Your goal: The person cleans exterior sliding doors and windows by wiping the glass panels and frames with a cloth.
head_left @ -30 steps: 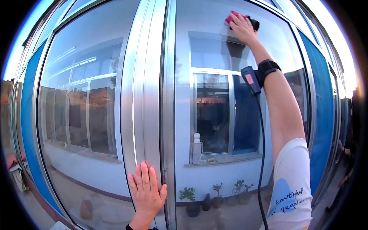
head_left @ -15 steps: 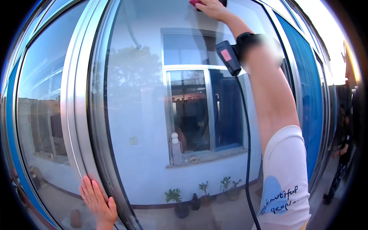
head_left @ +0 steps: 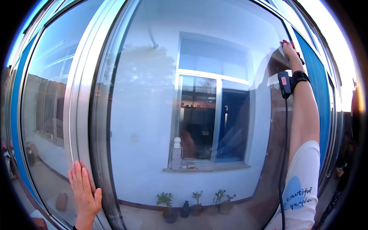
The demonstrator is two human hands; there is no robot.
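Observation:
My right hand is raised at the upper right of the large glass pane, close to the pane's right frame. Its fingers are closed on a red and black cloth, only partly visible. A black strap with a dark device sits on my right wrist, and a black cable runs down from it. Low on the left, my left hand lies flat against the silver metal frame, fingers stretched out and holding nothing.
Through the glass show an inner window, a white bottle-like object on its sill, and several potted plants. Blue panels flank the panes. Another person is dimly visible at the far right.
The view has turned, so the metal frame and my left hand appear farther left than at first. My right hand with the cloth has moved from the pane's top to its right edge, lower down.

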